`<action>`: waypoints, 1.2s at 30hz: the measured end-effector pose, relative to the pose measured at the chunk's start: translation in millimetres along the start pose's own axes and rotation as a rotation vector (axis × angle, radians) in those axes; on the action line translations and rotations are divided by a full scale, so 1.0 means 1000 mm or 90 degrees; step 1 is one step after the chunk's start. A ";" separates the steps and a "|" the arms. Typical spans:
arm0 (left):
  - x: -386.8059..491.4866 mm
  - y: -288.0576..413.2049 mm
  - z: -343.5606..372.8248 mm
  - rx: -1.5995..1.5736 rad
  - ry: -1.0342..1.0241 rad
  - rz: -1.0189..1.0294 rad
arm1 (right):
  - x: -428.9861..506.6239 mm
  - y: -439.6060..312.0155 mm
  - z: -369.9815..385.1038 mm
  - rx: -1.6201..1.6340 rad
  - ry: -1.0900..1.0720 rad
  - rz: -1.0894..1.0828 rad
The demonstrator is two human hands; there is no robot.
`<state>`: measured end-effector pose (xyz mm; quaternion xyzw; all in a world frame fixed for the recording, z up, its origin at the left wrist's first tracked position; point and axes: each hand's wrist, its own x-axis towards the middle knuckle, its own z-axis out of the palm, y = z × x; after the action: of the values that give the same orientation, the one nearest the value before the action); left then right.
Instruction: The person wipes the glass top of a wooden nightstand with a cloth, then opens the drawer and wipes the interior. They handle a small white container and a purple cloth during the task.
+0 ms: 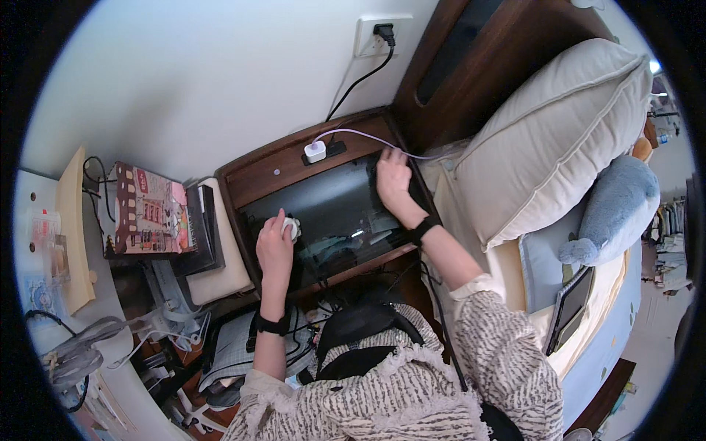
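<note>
My left hand (276, 245) is closed round a small white object (291, 229) over the left part of the nightstand's dark glass top (331, 204). At the right end of the glass, my right hand (394, 173) has its fingertips by a pale purple cable (361, 133); whether they grip it cannot be told. The cable runs from a white charger (315, 151), plugged into a black socket strip (340, 147) in the nightstand's wooden back ledge, towards the bed. A small round pale disc (277, 172) lies on the ledge.
Left of the nightstand stand a cream cushioned item (218, 275), black folders and a patterned box (149, 212). A black plug (384, 33) sits in the wall outlet. On the bed at right are a large beige pillow (546, 138), a blue-grey plush toy (618, 209) and a tablet (571, 308).
</note>
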<state>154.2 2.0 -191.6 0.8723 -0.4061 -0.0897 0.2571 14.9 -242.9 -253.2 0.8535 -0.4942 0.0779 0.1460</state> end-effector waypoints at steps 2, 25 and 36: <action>0.001 -0.001 0.000 0.005 0.007 0.009 | 0.015 -0.014 0.006 0.064 0.102 -0.045; 0.002 0.002 -0.001 0.020 -0.005 0.002 | -0.066 0.033 -0.034 -0.158 -0.077 0.032; 0.002 0.004 -0.001 -0.001 -0.015 -0.022 | -0.145 0.052 -0.057 -0.223 -0.158 0.096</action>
<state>152.8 -1.0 -188.4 0.8780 -0.3939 -0.1047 0.2510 -101.6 -129.6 -230.2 0.7786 -0.5768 -0.1044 0.2239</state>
